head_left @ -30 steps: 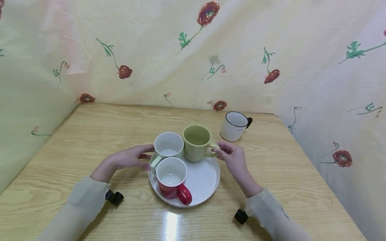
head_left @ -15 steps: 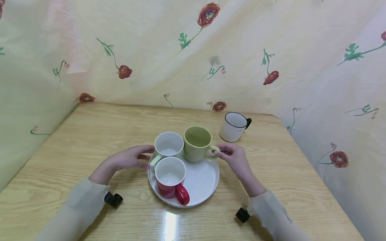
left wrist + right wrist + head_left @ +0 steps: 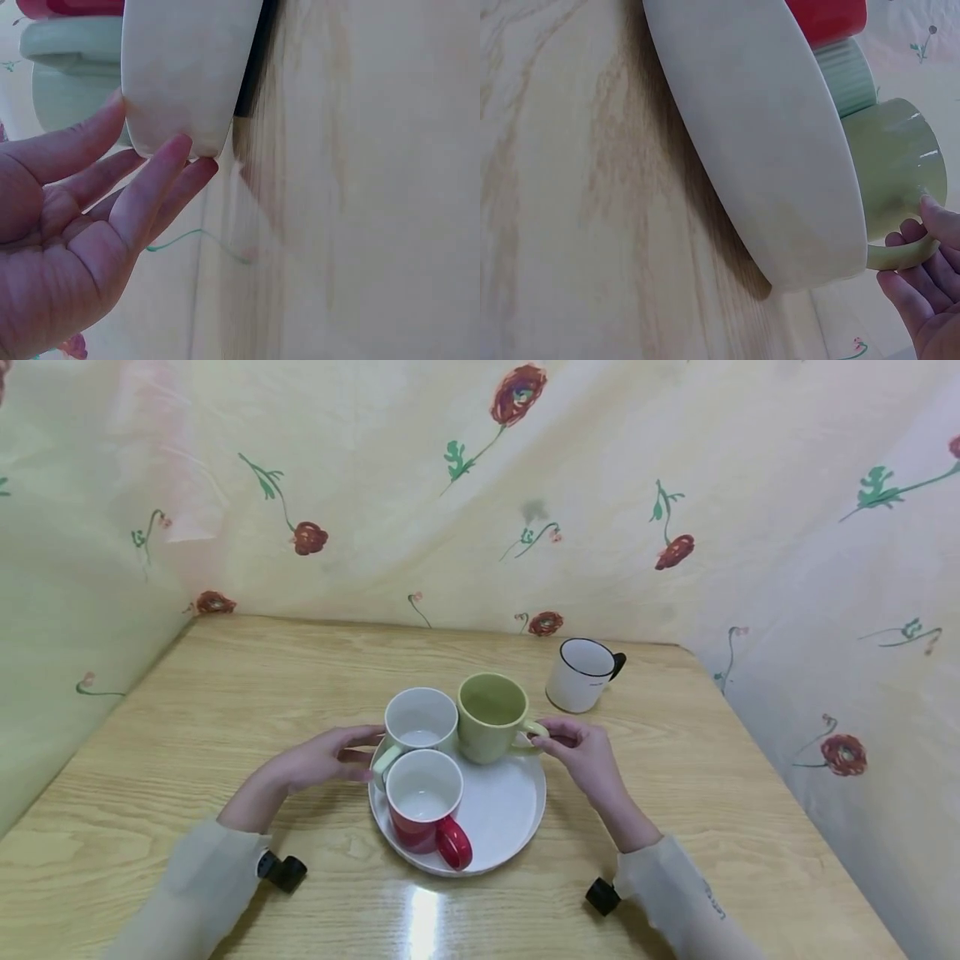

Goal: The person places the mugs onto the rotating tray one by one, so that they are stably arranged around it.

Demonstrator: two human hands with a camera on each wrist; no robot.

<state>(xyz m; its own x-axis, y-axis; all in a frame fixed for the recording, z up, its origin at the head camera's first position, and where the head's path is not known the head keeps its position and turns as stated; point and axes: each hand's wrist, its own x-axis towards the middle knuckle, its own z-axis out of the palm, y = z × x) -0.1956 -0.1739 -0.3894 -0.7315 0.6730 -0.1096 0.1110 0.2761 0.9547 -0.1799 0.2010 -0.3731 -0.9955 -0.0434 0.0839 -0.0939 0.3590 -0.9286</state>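
A round white tray [image 3: 502, 810] carries three mugs: a yellow-green mug [image 3: 483, 735] at the back, a pale green one [image 3: 420, 718] at the back left, and a red one [image 3: 420, 827] in front. My right hand [image 3: 588, 764] pinches the yellow-green mug's handle between thumb and fingers; the right wrist view shows the fingers [image 3: 919, 281] around that handle. At the tray's left side is my left hand [image 3: 318, 760], its fairly straight fingers [image 3: 150, 195] touching the tray's outer wall [image 3: 187, 75] and its thumb near the rim, beside the pale green mug.
A white enamel mug [image 3: 577, 681] with a black rim and handle stands on the wooden table [image 3: 750, 827], behind and to the right of the tray. Flowered cloth [image 3: 420, 510] hangs along the table's back and sides.
The yellow-green mug and my right hand have shifted very slightly rightward and nearer. The red mug appears slightly further left. My left wrist has dropped back a little while its fingers stay beside the tray.
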